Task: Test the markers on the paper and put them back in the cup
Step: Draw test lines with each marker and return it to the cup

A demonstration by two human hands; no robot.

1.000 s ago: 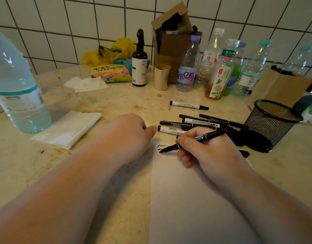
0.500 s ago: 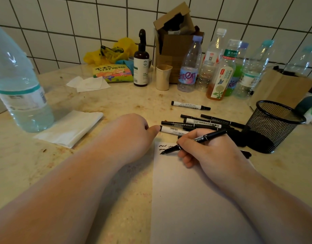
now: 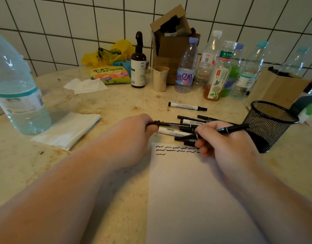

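A white sheet of paper (image 3: 195, 199) lies in front of me with three short rows of black squiggles along its top edge. My right hand (image 3: 227, 143) grips a black marker (image 3: 231, 129) just above the sheet's top right corner, tip pointing left and off the paper. My left hand (image 3: 132, 136) pinches a small black piece (image 3: 156, 123) that looks like a cap, at the left end of the pile of black and white markers (image 3: 190, 122). One white marker (image 3: 187, 106) lies apart behind the pile. The black mesh cup (image 3: 257, 111) stands upright at the right.
A large water bottle (image 3: 17, 92) and folded tissues (image 3: 67, 129) sit at the left. Several bottles (image 3: 217, 73), a brown spray bottle (image 3: 138, 67), a beige cup (image 3: 160, 79) and a cardboard box (image 3: 169, 48) line the tiled wall. A paper bag (image 3: 275, 87) stands behind the mesh cup.
My right hand has lifted the marker off the paper and drawn it right, uncovering the squiggle rows. My left hand's fingertips now show the small black piece.
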